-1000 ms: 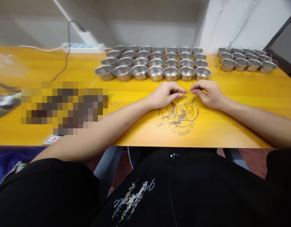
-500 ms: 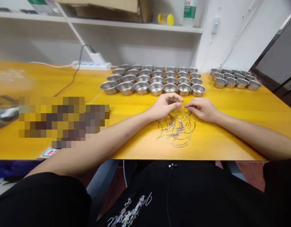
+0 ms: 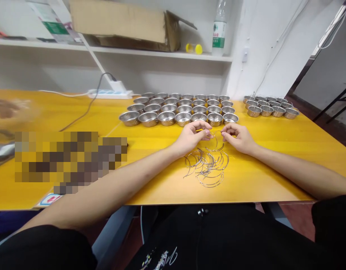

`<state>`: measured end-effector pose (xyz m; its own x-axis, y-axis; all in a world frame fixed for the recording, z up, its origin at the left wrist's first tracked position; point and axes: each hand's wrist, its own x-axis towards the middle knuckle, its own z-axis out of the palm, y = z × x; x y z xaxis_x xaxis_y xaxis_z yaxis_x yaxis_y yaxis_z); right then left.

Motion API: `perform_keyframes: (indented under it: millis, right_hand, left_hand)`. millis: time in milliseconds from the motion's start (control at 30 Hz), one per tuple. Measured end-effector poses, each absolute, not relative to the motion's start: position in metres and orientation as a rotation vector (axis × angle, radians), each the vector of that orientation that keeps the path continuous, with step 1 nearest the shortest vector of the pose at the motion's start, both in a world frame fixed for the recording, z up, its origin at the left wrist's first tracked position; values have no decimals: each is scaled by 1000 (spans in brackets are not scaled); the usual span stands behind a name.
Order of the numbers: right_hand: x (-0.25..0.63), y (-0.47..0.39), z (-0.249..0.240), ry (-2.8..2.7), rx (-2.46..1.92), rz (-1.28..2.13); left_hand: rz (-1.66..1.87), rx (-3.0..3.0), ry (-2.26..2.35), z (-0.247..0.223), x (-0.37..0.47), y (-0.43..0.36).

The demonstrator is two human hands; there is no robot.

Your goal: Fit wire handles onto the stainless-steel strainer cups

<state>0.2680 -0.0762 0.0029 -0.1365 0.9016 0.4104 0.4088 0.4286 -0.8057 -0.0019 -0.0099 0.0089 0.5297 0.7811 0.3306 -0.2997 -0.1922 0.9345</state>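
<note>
Between my two hands is a thin curved metal wire [image 3: 217, 139], its ends at my fingertips. My left hand [image 3: 193, 138] pinches one end between thumb and fingers. Opposite it, my right hand [image 3: 240, 138] pinches the other end. Just below the hands, a loose pile of similar curved wires [image 3: 209, 165] lies on the yellow table [image 3: 161, 187]. Behind my hands stand several rows of round metal cups [image 3: 166, 118] with small holes in their walls, mouths up.
More perforated cups [image 3: 266, 110], some with wires across them, stand at the back right. A power strip [image 3: 109, 94] with a cable lies at the back left. Above is a shelf [image 3: 150, 53] with a cardboard box [image 3: 119, 23] and a bottle [image 3: 218, 35]. Blurred-out items lie left.
My view has tilted upward, so the table sits lower in the picture. My fingertips have moved slightly apart, and the wire between them shows more clearly.
</note>
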Motion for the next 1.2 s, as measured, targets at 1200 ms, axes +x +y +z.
perform_keyframes:
  millis: [1200]
  right_hand:
    - [247,-92,15,-1493,-1132,1284]
  left_hand:
    - [1169,1747,490,7,-4,-15]
